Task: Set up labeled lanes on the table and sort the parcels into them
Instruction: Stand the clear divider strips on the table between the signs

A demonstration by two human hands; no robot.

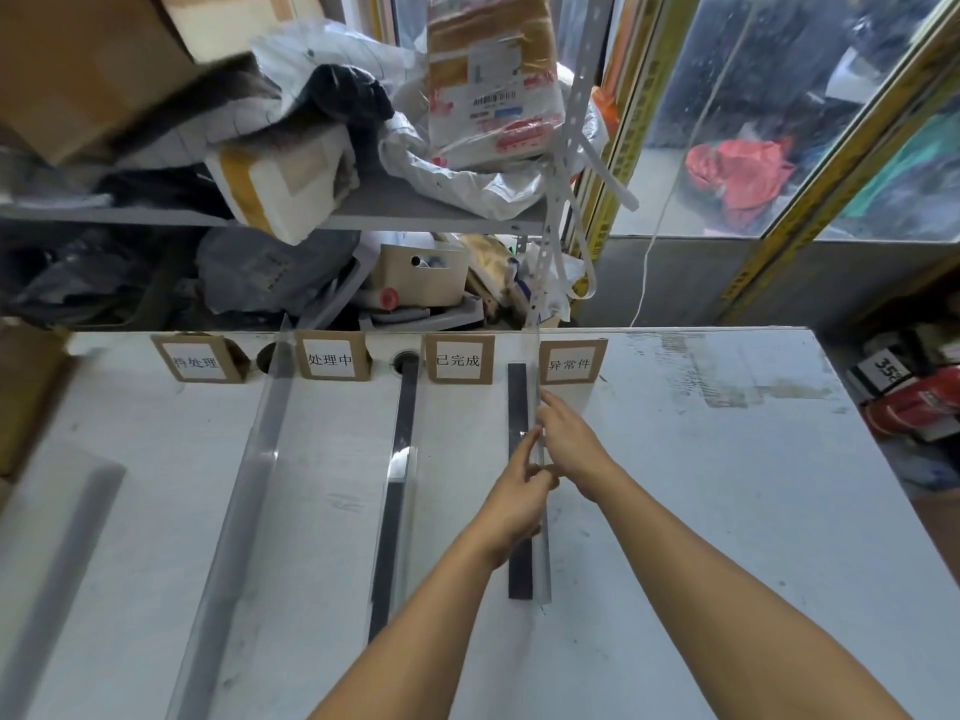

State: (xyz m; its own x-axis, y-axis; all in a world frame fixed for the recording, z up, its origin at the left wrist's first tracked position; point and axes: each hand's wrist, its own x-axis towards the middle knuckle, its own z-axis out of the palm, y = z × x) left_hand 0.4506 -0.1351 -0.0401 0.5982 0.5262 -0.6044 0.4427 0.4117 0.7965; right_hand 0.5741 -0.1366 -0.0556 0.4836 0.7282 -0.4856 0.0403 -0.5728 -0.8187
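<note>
Right of the clear divider (540,407) under both hands, the worktop (727,511) lies bare to its edge. Left of it, two more upright clear dividers (260,459) (402,459) wall off narrow lanes, open toward the near side. Four label cards (460,360) close the far ends.

**White table, dark strips, brown signs**

The table (701,511) is white with grey scuffs. Dark grey strips (519,563) run along it, and the dividers (249,491) beside them are clear. At the table's far edge, the signs (460,358) are brown card with white labels and black characters. Above the table, a parcel (493,80) is tan under clear wrap, with red-and-white tape and a white barcoded label.
</note>
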